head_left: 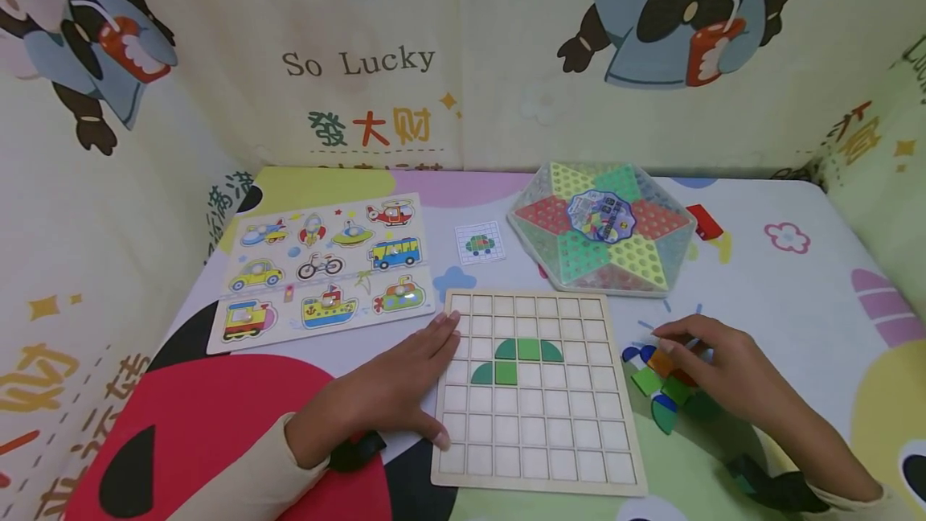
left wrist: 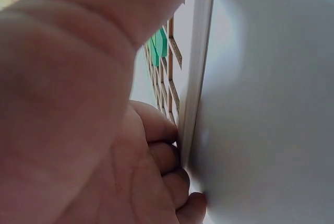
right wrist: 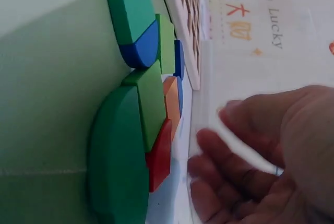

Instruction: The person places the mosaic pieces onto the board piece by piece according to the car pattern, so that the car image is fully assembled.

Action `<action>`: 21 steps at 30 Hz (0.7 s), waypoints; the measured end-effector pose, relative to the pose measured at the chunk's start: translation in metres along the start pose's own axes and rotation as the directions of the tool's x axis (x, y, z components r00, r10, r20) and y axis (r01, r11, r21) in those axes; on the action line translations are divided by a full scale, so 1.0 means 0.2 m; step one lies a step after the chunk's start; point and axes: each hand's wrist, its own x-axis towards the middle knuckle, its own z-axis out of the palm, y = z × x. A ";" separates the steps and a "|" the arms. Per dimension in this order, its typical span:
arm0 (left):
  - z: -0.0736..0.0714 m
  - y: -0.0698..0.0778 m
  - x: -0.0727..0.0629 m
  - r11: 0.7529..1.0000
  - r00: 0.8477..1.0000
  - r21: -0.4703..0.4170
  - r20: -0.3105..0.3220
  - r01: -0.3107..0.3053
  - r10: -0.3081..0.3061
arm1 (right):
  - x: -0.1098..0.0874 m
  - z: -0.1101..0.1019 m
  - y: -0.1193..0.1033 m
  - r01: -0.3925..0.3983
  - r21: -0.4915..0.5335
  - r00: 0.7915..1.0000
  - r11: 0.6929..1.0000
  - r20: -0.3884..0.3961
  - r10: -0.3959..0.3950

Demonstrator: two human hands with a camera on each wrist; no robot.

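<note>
My left hand (head_left: pixel 394 376) rests along the left edge of a wooden grid board (head_left: pixel 531 490), fingertips at the upper part of that edge and thumb lower down. Several green pieces sit in its cells: light green squares (head_left: pixel 529 350) and dark green quarter-rounds (head_left: pixel 552 351). Right of the board, my right hand (head_left: pixel 723 356) hovers over a small pile of loose blocks. In the right wrist view its fingers (right wrist: pixel 216 143) are loosely bent with nothing between them. The pile has dark green quarter-rounds (right wrist: pixel 117 151), light green squares (right wrist: pixel 151 106), a red piece (right wrist: pixel 160 156), an orange piece (right wrist: pixel 171 104) and blue pieces (right wrist: pixel 140 51).
A picture puzzle board (head_left: pixel 289 258) with vehicles lies at the back left. Beside it is a small pattern card (head_left: pixel 481 244) showing a green figure on a grid. A hexagonal game box (head_left: pixel 604 227) stands behind the board. Printed curtains (head_left: pixel 499 63) hang behind the table.
</note>
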 end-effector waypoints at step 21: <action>0.00 -0.01 0.01 1.000 1.000 0.015 0.006 -0.008 0.008 | -0.04 0.03 0.03 -0.244 -0.050 0.963 0.968 0.103 0.248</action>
